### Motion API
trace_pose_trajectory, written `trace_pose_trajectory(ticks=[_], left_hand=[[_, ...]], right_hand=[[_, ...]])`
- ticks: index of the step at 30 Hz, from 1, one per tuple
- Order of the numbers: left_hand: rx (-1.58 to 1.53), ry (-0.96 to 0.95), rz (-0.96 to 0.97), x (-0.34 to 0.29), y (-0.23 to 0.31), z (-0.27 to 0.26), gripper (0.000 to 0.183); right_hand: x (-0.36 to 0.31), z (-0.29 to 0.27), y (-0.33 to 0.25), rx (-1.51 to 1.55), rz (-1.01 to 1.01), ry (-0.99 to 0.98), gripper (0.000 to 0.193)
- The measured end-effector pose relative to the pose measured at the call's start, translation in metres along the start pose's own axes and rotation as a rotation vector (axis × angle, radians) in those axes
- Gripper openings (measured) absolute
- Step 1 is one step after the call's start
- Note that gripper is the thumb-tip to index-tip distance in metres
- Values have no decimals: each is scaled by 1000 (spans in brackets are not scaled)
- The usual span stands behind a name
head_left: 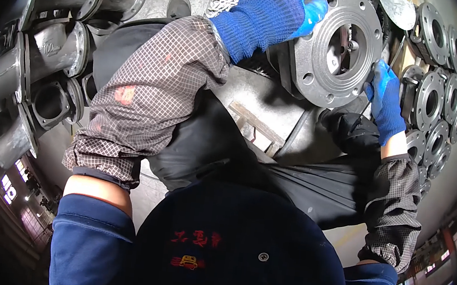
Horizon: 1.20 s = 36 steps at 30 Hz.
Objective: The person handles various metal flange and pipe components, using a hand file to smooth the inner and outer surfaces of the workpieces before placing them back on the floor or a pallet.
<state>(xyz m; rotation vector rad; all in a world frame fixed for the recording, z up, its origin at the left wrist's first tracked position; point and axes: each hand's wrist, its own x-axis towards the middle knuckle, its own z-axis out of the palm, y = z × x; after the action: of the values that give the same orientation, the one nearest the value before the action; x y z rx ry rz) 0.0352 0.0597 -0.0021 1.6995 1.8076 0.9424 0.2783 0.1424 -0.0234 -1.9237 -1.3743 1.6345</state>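
A grey metal flanged pipe fitting [304, 61] stands in front of me, its round bolt-holed face turned up toward me. Metal parts show inside its bore. My left hand [287, 9], in a blue knitted glove with a coated palm, closes over the fitting's upper left rim; some of its fingers are hidden. At the right edge of the flange, my gloved right hand [384, 97] is closed, fingers curled near the rim. A thin dark line, apparently a slim rod [362, 113], passes through this hand, showing above and below it.
Several flanged pipe pieces [54, 49] are stacked at the left. Rows of round flanged parts [429, 99] stand at the right. A pale round disc [397, 9] lies beyond the fitting. A low frame [255, 124] sits between my legs.
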Motion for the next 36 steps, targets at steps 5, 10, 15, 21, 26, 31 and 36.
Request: trace_pose_trajectory(ticks=[5,10,15,21,26,31,36], left_hand=[[644,169,496,-7,-15,8,39],[-88,26,-287,-10,-29,8,43],[-395,17,-644,-11,-75,15,43],[-527,143,-505,-19,-124,17,35],[-517,108,-361,-23,-140,7,28],[-494,127,-423,-28,-155,6,29],[-237,54,-426,-36,-118,-14,38]], right_hand=[[1,0,4,-53,-138,-77,31],[0,7,3,38,-49,14,32],[-19,13,-15,-45,-197,10,33],[-33,22,-25,-7,-358,-88,31],[-51,29,-37,-87,-708,-203,36],[-57,40,-43,-83,-627,-225,34],[-77,50,-59,35,-417,-237,33]])
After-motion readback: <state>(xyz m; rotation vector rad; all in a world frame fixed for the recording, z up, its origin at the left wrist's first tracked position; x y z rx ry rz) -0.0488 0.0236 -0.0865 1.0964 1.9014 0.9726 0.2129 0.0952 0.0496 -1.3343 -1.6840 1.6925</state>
